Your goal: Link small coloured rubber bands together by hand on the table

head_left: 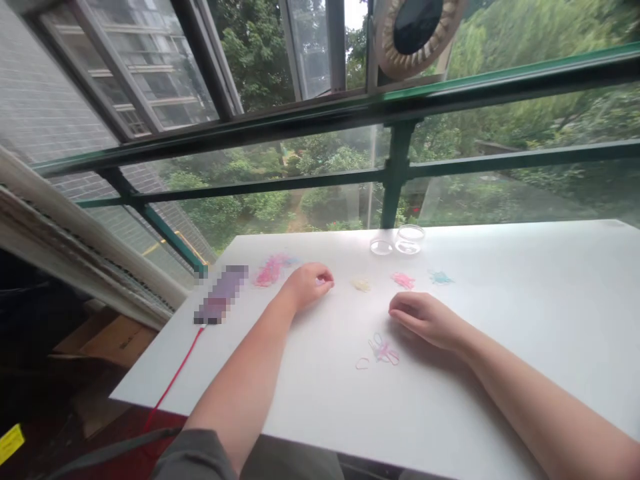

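Observation:
My left hand [311, 285] is over the table left of centre, its fingers curled and thumb near the fingertips. A bit of lilac shows between those fingers; whether it is gripped or lies on the table is unclear. Fingers bent in toward the thumb, my right hand [427, 319] rests low at centre right, and anything in it is hidden. Near it lies a small mixed heap of thin coloured loops [384, 350], like rubber bands, with one pink loop [362, 363] apart. Beyond are small piles: yellow [361, 285], pink [403, 280] and blue-green [441, 277].
A larger pink and mixed pile [273, 269] lies left of my left hand. Two clear round pieces, a shallow lid or dish [381, 247] and a jar [410, 240], stand at the white table's [525, 300] back edge. A blurred-out phone-like device [221, 295] has a red cable [175, 380].

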The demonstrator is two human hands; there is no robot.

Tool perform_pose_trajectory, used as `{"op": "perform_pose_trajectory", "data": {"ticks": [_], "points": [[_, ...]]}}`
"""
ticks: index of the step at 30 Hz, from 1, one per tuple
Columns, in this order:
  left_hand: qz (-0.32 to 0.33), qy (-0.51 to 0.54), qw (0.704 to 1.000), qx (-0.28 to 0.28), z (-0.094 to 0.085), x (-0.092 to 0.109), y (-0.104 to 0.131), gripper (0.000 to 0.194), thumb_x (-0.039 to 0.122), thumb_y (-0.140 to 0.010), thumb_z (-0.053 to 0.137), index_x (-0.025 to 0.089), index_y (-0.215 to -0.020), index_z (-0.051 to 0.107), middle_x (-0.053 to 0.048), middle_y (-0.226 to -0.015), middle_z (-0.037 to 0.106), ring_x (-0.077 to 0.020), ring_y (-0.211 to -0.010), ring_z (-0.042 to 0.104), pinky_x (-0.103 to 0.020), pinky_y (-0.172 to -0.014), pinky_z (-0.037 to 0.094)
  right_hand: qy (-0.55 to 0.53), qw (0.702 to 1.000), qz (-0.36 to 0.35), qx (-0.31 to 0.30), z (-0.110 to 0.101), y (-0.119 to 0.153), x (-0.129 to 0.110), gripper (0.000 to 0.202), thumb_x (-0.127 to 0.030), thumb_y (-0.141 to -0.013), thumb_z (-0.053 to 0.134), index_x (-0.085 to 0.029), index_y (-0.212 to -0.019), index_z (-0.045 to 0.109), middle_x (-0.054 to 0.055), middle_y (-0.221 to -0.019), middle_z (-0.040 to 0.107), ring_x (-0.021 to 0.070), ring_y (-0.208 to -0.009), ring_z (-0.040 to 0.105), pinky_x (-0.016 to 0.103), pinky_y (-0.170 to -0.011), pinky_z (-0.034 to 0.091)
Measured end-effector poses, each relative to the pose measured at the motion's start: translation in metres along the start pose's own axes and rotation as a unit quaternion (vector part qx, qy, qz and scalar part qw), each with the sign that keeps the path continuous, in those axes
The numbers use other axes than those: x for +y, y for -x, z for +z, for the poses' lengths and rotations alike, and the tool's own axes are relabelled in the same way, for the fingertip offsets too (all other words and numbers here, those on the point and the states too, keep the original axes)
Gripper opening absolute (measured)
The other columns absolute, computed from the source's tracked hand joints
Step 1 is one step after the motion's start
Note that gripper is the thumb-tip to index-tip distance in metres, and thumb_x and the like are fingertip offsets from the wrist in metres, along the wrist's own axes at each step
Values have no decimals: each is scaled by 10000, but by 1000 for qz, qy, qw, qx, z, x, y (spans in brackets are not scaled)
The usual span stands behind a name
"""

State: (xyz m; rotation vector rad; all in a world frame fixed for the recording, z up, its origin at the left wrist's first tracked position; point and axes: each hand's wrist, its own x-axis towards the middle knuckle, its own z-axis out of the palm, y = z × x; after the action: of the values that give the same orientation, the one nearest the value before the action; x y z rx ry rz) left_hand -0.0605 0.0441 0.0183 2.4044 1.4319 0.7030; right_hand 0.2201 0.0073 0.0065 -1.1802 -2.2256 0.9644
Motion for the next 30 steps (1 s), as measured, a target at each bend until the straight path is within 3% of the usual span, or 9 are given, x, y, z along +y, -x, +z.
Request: {"op": "perform_pose_trajectory", "data": {"ticks": [4,7,14,18,23,30], "points": [[-73,-9,997,30,-8,-23,3,131,223,-739,541,165,-775,653,-32,-811,651,-162,-791,576,-278,-750,454,21,1000,-6,-2,-2,0,0,176,-310,-827,472,-192,-736,565,14,-669,572,143,-612,499,275,-593,406],[-83,-8,996,27,-4,-29,4,155,247,-748,542,169,-797,666,-39,-840,649,-170,-820,576,-296,-785,451,23,1000,-4,-2,-2,0,0,184,-323,-828,473,-193,-744,572,19,-679,584,149,-622,510,280,-597,410],[-70,-5,997,28,1,-30,2,171,234,-746,539,174,-829,676,-53,-892,629,-179,-865,577,-310,-824,456,23,1000,1,-4,-1,-1,4,203,-339,-839,458,-192,-755,571,19,-662,574,146,-602,495,280,-578,402],[-71,6,997,34,0,-27,3,253,196,-726,533,177,-950,651,-61,-978,618,-188,-941,565,-302,-842,468,18,1000,-7,-1,-1,-2,7,205,-341,-834,464,-191,-750,576,22,-662,579,149,-605,499,279,-574,399],[-71,28,997,11,2,-24,4,380,272,-705,601,167,-1069,604,-81,-1073,599,-188,-929,580,-310,-864,471,14,1000,-6,-3,-1,-2,7,197,-339,-820,477,-191,-743,580,16,-657,581,143,-590,501,274,-571,399],[-117,4,993,34,3,-32,2,218,323,-761,548,159,-867,643,-63,-908,654,-176,-806,592,-308,-776,478,18,1000,0,-7,-1,-2,6,183,-319,-824,472,-193,-750,582,26,-702,612,152,-629,531,279,-591,411]]}}
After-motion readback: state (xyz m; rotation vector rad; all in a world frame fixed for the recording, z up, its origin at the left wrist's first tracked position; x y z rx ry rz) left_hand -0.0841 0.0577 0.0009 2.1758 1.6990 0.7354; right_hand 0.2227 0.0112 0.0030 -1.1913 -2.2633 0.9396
